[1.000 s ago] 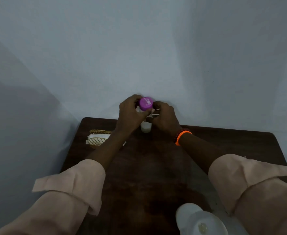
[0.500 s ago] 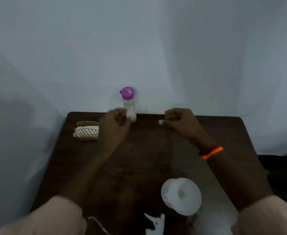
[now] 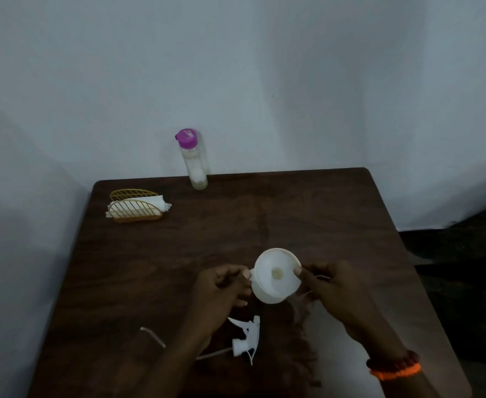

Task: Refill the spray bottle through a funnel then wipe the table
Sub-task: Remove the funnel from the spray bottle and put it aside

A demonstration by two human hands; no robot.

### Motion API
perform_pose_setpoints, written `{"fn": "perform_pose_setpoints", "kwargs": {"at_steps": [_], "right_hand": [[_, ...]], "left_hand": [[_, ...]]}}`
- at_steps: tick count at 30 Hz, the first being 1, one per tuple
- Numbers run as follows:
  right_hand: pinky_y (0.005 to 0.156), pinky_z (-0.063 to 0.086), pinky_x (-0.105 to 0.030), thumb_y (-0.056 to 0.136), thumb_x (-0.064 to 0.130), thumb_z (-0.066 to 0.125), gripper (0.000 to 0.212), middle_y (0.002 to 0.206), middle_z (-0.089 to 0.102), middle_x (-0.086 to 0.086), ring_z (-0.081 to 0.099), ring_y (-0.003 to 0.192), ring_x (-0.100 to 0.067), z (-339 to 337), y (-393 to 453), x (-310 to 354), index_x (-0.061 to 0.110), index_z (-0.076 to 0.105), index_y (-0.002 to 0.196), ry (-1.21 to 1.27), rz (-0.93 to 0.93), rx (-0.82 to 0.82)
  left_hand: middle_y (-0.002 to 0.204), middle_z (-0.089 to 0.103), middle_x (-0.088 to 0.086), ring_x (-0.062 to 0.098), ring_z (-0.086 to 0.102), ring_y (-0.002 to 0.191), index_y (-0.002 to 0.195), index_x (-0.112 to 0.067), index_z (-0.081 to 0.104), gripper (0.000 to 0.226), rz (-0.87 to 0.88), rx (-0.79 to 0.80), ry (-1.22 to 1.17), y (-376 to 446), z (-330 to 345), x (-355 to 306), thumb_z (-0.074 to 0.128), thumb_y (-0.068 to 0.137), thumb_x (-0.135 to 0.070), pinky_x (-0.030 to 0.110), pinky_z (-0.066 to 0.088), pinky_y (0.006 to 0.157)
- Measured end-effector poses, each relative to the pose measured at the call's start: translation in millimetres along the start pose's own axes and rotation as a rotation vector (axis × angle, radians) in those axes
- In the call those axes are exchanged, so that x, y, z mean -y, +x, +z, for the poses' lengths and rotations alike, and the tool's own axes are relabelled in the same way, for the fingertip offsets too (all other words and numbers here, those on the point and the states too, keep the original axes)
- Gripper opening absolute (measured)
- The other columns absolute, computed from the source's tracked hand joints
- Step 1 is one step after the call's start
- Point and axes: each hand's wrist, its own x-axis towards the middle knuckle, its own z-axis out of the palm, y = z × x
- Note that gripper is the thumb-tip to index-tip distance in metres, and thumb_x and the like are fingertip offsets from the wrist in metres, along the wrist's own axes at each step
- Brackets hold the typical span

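Funnel (image 3: pixel 276 275) mouth-up, axis near vertical — bottle beneath hidden. Left hand (image 3: pixel 221 288) and right hand (image 3: pixel 326 285) fingers pinching opposite rims; spray head (image 3: pixel 246 338) flat on desk (image 3: pixel 307 214).

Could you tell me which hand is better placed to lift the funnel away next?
Probably the right hand: its thumb already sits on the funnel rim; the left hand only touches the side.

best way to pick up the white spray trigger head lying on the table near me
Grip the white plastic spray trigger head by its chunky body between nozzle and screw collar, coming straight down from above with fingers on its two flat sides. It lies on its side on the dark wooden table, the thin dip tube trailing left and the lever pointing near, so both are poor handles.
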Motion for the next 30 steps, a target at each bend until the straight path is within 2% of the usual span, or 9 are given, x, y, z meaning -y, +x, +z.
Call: {"fn": "perform_pose_setpoints", "kwargs": {"at_steps": [2,6,9,13,18,21,25,30], "right_hand": [[0.074,0.062,-0.051,0.096,0.025,0.066,0.017,0.081,0.080,-0.007,0.076,0.073,-0.025,1,0,1,0.016,0.079,0.101,0.008,-0.009,-0.021],[0.070,0.064,-0.043,0.097,0.020,0.065,0.018,0.073,0.078,-0.010,0.075,0.068,-0.030,-1,-1,5,0.008,0.078,0.103,0.045,-0.024,-0.049],[0.071,0.064,-0.045,0.096,0.019,0.066,0.016,0.077,0.079,-0.009,0.076,0.070,-0.028,-4,-4,5,0.013,0.080,0.100,0.048,-0.075,-0.061],[0.065,0.063,-0.053,0.097,0.018,0.065,0.015,0.074,0.078,-0.015,0.074,0.066,-0.038,-5,-8,7,0.014,0.079,0.097,0.103,-0.065,-0.067],[0.056,0.059,-0.052,0.099,0.020,0.063,0.016,0.063,0.073,-0.021,0.069,0.058,-0.046,-2,-11,10,0.014,0.077,0.096,0.110,-0.074,-0.078],[0.057,0.061,-0.045,0.099,0.020,0.062,0.015,0.060,0.073,-0.019,0.070,0.055,-0.042,0,-11,12,0.017,0.077,0.095,0.090,-0.100,-0.110],[0.054,0.059,-0.055,0.099,0.020,0.062,0.015,0.062,0.073,-0.020,0.068,0.054,-0.045,0,-12,14,0.015,0.076,0.097,0.117,-0.087,-0.100],[0.052,0.059,-0.059,0.099,0.023,0.062,0.017,0.065,0.074,-0.019,0.069,0.054,-0.043,1,-13,13,0.013,0.076,0.104,0.116,-0.081,-0.103]], "left_hand": [[0.091,0.080,0.005,0.024,0.076,0.085,0.105,-0.013,0.077,0.015,0.013,-0.004,-0.006,0,3,-2,0.069,0.093,-0.016,0.029,0.060,0.067],[0.088,0.080,0.007,0.022,0.076,0.082,0.103,-0.012,0.078,0.014,0.044,-0.027,-0.022,-1,8,-6,0.067,0.094,-0.012,0.028,0.060,0.068],[0.088,0.080,0.009,0.022,0.076,0.080,0.102,-0.011,0.078,0.014,0.074,-0.018,-0.044,-4,9,-10,0.068,0.093,-0.010,0.025,0.060,0.068],[0.086,0.079,0.012,0.021,0.075,0.076,0.101,-0.008,0.077,0.013,0.060,0.004,-0.065,-8,10,-10,0.069,0.092,-0.009,0.027,0.061,0.068],[0.087,0.079,0.013,0.022,0.075,0.078,0.102,-0.006,0.077,0.013,0.051,0.002,-0.106,-7,10,-13,0.069,0.092,-0.009,0.032,0.062,0.073],[0.087,0.079,0.013,0.023,0.075,0.078,0.102,-0.006,0.076,0.013,0.053,0.002,-0.134,-6,11,-16,0.068,0.092,-0.007,0.033,0.062,0.075],[0.088,0.079,0.014,0.022,0.075,0.078,0.101,-0.006,0.076,0.012,0.037,0.022,-0.147,-7,9,-16,0.069,0.091,-0.009,0.033,0.063,0.073],[0.089,0.078,0.016,0.022,0.074,0.076,0.103,-0.004,0.076,0.015,0.033,0.042,-0.147,-8,7,-15,0.069,0.091,-0.009,0.032,0.062,0.071]]}}
